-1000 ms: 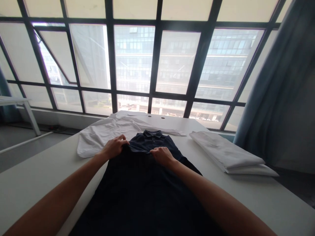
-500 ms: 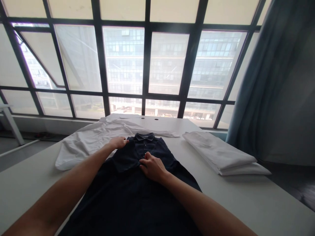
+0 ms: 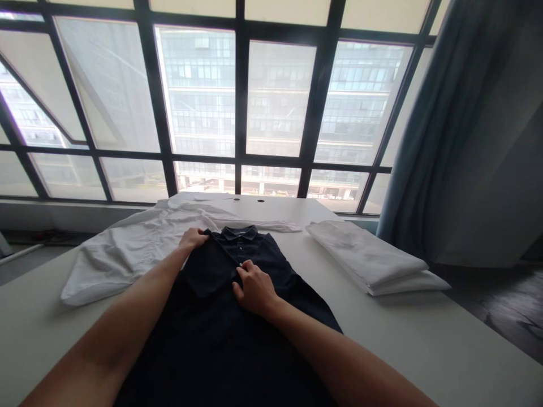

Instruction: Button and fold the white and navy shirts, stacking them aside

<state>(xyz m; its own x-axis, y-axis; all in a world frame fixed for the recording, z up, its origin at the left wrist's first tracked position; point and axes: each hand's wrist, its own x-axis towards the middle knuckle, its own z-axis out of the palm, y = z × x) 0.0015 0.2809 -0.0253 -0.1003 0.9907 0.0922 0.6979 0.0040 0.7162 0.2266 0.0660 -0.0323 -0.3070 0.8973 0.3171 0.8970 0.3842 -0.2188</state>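
A dark navy collared shirt lies front up on the white table, its collar pointing toward the window and small buttons showing down its front. My left hand is closed on the shirt's cloth at the left shoulder, level with the collar. At mid-chest, beside the button line, the curled fingers of my right hand grip the cloth. A fold edge runs slantwise between the two hands. My right fingertips are partly hidden.
A rumpled white cloth spreads over the table's left side. Folded white cloth lies at the right. The white table reaches back toward large black-framed windows. A blue-grey curtain hangs at the right.
My left hand has drawn the shoulder cloth slightly outward to the left, and the slanting fold between my hands shows more. My right hand stays at the button line. The view has shifted slightly.
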